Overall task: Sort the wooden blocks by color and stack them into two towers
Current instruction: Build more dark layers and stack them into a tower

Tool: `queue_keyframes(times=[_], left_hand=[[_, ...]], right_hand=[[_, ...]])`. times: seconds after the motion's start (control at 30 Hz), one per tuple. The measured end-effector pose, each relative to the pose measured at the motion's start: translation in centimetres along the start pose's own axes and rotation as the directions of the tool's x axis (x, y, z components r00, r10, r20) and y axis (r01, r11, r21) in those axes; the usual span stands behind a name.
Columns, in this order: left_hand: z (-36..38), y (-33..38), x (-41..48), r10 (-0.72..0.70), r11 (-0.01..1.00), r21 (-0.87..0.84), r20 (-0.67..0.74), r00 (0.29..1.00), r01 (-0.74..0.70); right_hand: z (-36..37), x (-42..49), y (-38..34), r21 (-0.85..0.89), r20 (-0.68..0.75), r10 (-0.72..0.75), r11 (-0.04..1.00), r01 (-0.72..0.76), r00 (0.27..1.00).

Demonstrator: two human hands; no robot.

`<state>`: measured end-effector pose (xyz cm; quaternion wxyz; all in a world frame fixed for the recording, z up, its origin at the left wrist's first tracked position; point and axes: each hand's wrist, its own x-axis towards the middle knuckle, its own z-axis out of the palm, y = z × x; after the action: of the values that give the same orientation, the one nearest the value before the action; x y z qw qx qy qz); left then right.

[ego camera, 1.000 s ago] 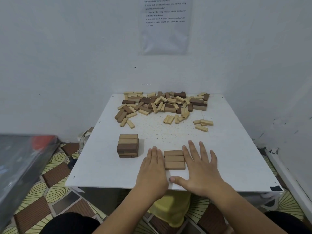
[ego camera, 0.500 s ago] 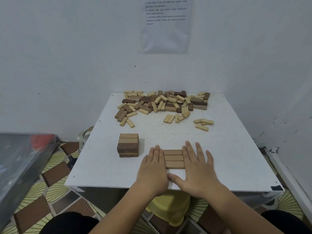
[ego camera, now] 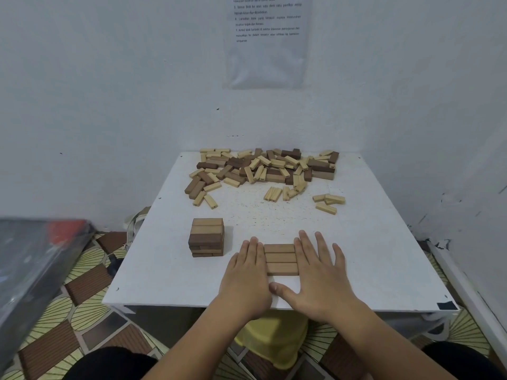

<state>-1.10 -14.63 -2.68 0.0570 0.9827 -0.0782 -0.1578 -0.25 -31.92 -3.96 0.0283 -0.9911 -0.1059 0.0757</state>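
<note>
Your hands have barely shifted: left hand [ego camera: 247,272] and right hand [ego camera: 319,272] still lie flat, fingers straight, touching the ends of the row of three mid-brown blocks [ego camera: 281,259] at lower centre. Just left stands a short brown tower [ego camera: 207,237]. Loose mixed blocks [ego camera: 263,168] heap at the white table's [ego camera: 384,256] far edge, below the wall's printed sheet [ego camera: 267,42].

White counter [ego camera: 384,256] shoved into a corner of plain white walls, with a printed sheet [ego camera: 267,42] on the wall at 12 o'clock. There's a bit of black tape [ego camera: 447,305] on its 4 o'clock corner and something yellow [ego camera: 274,335] underneath at 6. Brown-and-cream patterned floor [ego camera: 82,311], blurry grey case [ego camera: 35,264] with a red patch at 9.
</note>
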Motion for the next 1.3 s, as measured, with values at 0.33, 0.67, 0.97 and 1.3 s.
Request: queue_keyframes(times=[0.33, 0.67, 0.97, 1.3], left_hand=[[-1.5, -0.3, -1.2, 0.027, 0.997, -0.068, -0.069, 0.997, -0.031], [-5.4, -0.5, 1.7, 0.179, 0.980, -0.092, -0.007, 0.984, -0.179], [-4.5, -1.0, 2.8, 0.207, 0.963, -0.164, -0.069, 0.976, -0.216], [-4.4, -1.6, 2.6, 0.181, 0.955, -0.225, -0.076, 0.981, -0.194]], right_hand=[[-1.4, -0.4, 2.1, 0.112, 0.099, 0.078, 0.990, -0.089, 0.992], [-4.3, 2.2, 2.9, 0.255, 0.076, -0.183, 0.954, 0.158, 0.980], [-4.0, 2.7, 2.2, 0.301, 0.016, -0.191, 0.937, 0.178, 0.981], [-3.4, 3.2, 2.4, 0.314, -0.003, -0.189, 0.932, 0.181, 0.982]])
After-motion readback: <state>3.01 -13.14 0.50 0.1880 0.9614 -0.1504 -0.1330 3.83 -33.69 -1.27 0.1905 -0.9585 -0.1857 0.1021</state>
